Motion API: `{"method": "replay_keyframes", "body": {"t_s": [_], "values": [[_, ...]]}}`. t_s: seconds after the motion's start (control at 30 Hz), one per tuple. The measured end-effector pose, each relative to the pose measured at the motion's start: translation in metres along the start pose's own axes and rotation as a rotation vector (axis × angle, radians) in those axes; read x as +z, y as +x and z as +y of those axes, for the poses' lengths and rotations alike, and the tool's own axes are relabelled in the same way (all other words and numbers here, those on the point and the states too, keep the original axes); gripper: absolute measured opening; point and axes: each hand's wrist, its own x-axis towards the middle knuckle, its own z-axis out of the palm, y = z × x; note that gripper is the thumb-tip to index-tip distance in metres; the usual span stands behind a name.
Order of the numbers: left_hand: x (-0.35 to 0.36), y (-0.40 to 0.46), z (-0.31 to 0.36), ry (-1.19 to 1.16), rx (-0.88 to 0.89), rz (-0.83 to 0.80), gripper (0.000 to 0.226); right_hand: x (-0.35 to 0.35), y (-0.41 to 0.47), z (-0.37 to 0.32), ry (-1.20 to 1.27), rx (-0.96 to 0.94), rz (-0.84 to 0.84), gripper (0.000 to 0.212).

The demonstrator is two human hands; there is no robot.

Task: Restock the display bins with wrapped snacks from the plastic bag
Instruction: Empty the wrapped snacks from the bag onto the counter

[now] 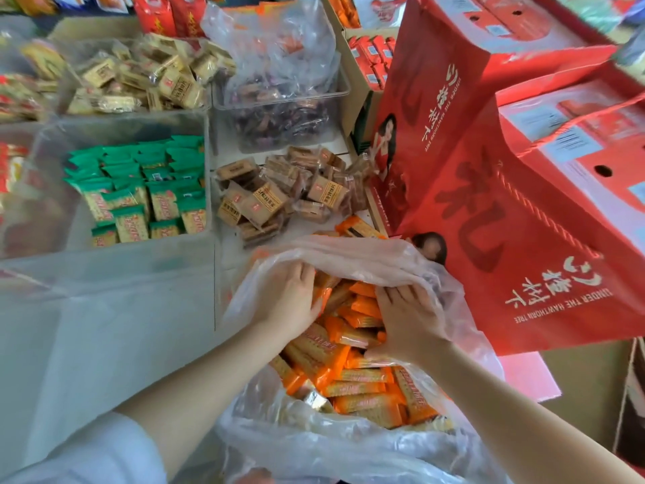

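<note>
A white sleeve (104, 452) sits lowest, at 7 o'clock, and a bare forearm runs up from it into the mouth of the clear plastic bag (314, 445). The left hand (288, 298) lies inside the bag's opening, palm down, fingers straight and close together, resting against the film at the far-left rim and touching the wrapped snacks under it. The right hand (406, 317) enters from 5 o'clock, fingers spread flat and pressing the bag's folded upper edge at the far-right rim; neither hand pinches a packet. Between and below them the bag is full of orange wrapped snacks (363, 389), heaped loosely.

Just beyond the bag, at 12 o'clock, a loose pile of tan packets (279, 197) lies on the white desk (223, 253). At 10 o'clock a clear bin (122, 127) holds green packets (139, 190) standing in rows. Farther at 11 o'clock another bin holds pale yellow packets (146, 75), and beside it a clear bin (335, 96) holds dark packets under a crumpled film bag. At 2 o'clock, large red gift boxes (523, 211) with white lettering lean beside the bag.
</note>
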Motion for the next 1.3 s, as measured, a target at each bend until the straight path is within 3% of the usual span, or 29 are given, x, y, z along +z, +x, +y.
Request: {"method": "replay_keyframes", "body": {"t_s": [0.1,0.27,0.37,0.47,0.67,0.8,0.87,0.93,1.03,1.13,1.2,1.3], "values": [[-0.005,0.008,-0.018,-0.024,0.050,0.158,0.059,-0.002,0.000,-0.003,-0.061,-0.040,0.050,0.119],[0.007,0.007,-0.026,0.050,0.046,-0.063,0.058,-0.010,0.003,-0.013,-0.113,-0.057,0.128,0.105],[0.019,0.007,-0.027,0.073,-0.027,-0.161,0.079,-0.010,0.011,-0.023,-0.192,-0.066,0.060,0.108],[0.028,0.010,-0.023,-0.011,-0.086,-0.137,0.099,-0.013,0.016,-0.024,-0.161,-0.060,0.084,0.104],[0.036,0.017,-0.010,0.004,-0.126,-0.035,0.104,-0.030,-0.039,-0.007,0.148,-0.189,0.333,0.095],[0.016,0.011,0.003,0.142,-0.018,-0.025,0.062,-0.046,-0.067,0.008,0.802,-0.288,0.359,0.085],[0.005,0.005,0.006,0.153,0.085,-0.025,0.055,-0.059,-0.066,0.007,1.096,-0.295,0.352,0.084],[-0.007,0.000,0.002,0.119,0.192,0.030,0.055,-0.073,-0.054,0.002,1.213,-0.248,0.431,0.082],[-0.037,-0.006,-0.005,-0.117,0.271,0.082,0.049,-0.096,-0.019,-0.003,1.079,-0.112,0.605,0.081],[-0.080,-0.011,-0.007,-0.283,0.236,0.262,0.051,-0.115,0.032,-0.003,0.821,0.062,0.636,0.086],[-0.102,-0.008,-0.010,-0.390,0.128,0.363,0.051,-0.119,0.070,0.000,0.658,0.106,0.559,0.088],[-0.120,0.010,-0.022,-0.413,0.019,0.480,0.053,-0.105,0.122,0.007,0.354,0.152,0.252,0.091]]}}
